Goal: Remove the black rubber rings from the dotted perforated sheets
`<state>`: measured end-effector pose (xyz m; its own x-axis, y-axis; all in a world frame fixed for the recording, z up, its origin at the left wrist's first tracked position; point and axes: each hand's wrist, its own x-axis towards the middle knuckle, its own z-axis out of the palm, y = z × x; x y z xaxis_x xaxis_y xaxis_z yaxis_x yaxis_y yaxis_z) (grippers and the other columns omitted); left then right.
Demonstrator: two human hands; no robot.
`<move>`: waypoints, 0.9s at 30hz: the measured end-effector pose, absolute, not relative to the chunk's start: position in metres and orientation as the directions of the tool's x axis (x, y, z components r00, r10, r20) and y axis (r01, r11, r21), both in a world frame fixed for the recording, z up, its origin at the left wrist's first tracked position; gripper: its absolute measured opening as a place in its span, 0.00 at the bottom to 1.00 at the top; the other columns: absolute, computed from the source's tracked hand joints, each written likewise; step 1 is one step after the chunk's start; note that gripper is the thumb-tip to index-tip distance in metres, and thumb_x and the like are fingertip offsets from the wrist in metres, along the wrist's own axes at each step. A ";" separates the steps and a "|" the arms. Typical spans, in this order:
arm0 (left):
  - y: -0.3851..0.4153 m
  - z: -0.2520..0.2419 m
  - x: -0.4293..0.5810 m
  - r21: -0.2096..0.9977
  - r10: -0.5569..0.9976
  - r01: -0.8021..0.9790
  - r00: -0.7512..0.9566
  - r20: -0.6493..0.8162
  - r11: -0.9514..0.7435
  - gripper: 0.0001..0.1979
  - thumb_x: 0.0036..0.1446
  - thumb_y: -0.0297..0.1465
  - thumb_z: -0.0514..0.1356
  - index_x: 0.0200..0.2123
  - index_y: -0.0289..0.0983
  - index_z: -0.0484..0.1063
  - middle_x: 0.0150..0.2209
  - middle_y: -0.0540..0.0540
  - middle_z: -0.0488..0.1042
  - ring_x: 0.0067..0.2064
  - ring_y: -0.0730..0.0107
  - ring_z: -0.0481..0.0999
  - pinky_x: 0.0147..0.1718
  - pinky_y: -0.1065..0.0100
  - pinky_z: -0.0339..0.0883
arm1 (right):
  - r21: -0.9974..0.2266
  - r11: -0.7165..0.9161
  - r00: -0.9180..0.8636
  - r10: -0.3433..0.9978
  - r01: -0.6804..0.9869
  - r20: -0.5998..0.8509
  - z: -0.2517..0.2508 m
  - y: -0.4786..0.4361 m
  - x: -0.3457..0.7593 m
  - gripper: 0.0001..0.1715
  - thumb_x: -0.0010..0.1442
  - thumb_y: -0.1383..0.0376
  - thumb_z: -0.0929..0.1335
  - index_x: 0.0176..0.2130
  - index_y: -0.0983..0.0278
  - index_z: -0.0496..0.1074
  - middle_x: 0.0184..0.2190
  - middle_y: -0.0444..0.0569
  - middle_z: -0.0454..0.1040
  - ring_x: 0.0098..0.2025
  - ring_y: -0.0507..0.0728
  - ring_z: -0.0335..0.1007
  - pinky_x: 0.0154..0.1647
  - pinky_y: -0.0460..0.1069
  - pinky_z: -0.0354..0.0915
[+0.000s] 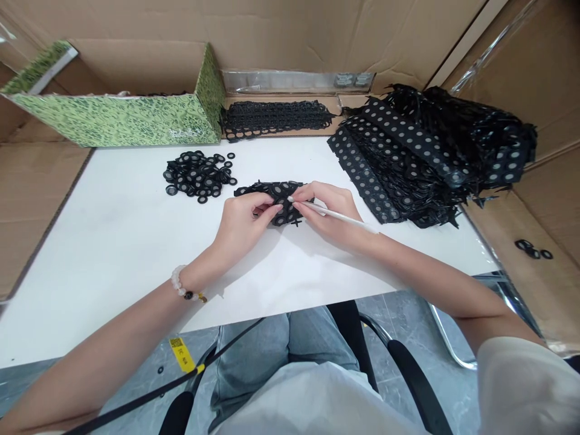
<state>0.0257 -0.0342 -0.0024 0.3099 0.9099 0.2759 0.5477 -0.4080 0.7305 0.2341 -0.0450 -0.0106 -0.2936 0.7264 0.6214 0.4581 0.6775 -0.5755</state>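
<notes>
Over the white table my left hand [247,220] pinches the left part of a black perforated sheet [283,212] with round grey-centred discs in it. Between the fingers of my right hand [333,211] is a thin white stick [344,219], held like a pen. Its tip meets the sheet close to my left thumb. Behind and left of my left hand lies a heap of loose black rings [197,172]. A large stack of black dotted sheets [394,160] rests to the right of my right hand.
A green patterned box [136,118] stands at the back left. Beside it lies a pile of black lattice strips [276,116] with open holes. Cardboard walls [290,36] enclose the table [136,241]. Several black rings [532,249] sit on cardboard at right.
</notes>
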 end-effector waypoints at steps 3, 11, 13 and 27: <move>-0.035 -0.002 0.027 0.746 0.916 0.535 0.282 0.285 -0.397 0.11 0.60 0.36 0.61 0.27 0.36 0.72 0.26 0.50 0.75 0.28 0.70 0.69 0.31 0.68 0.62 | -0.534 0.719 -0.301 0.682 0.445 0.667 -0.012 -0.045 0.234 0.05 0.68 0.64 0.68 0.37 0.61 0.73 0.38 0.47 0.82 0.41 0.55 0.80 0.45 0.50 0.73; -0.037 -0.006 0.029 0.693 0.885 0.554 0.338 0.320 -0.462 0.19 0.61 0.37 0.60 0.20 0.37 0.63 0.21 0.52 0.67 0.25 0.72 0.64 0.27 0.68 0.55 | -0.452 0.793 -0.325 0.589 0.410 0.739 -0.015 -0.045 0.232 0.04 0.67 0.67 0.68 0.38 0.61 0.73 0.39 0.49 0.82 0.42 0.55 0.81 0.45 0.50 0.75; -0.037 -0.006 0.030 0.680 0.871 0.547 0.346 0.348 -0.488 0.20 0.62 0.34 0.59 0.19 0.38 0.58 0.19 0.53 0.62 0.24 0.73 0.61 0.27 0.67 0.54 | -0.459 0.781 -0.330 0.605 0.424 0.724 -0.016 -0.046 0.231 0.05 0.68 0.66 0.68 0.38 0.61 0.73 0.39 0.49 0.82 0.42 0.55 0.81 0.45 0.51 0.75; -0.034 -0.010 0.024 0.414 0.662 0.524 0.498 0.560 -0.744 0.19 0.67 0.30 0.57 0.22 0.38 0.62 0.21 0.52 0.62 0.25 0.70 0.63 0.28 0.67 0.57 | -0.591 0.659 -0.213 0.731 0.465 0.649 -0.017 -0.055 0.224 0.07 0.69 0.63 0.66 0.38 0.60 0.73 0.37 0.47 0.80 0.40 0.55 0.78 0.42 0.50 0.73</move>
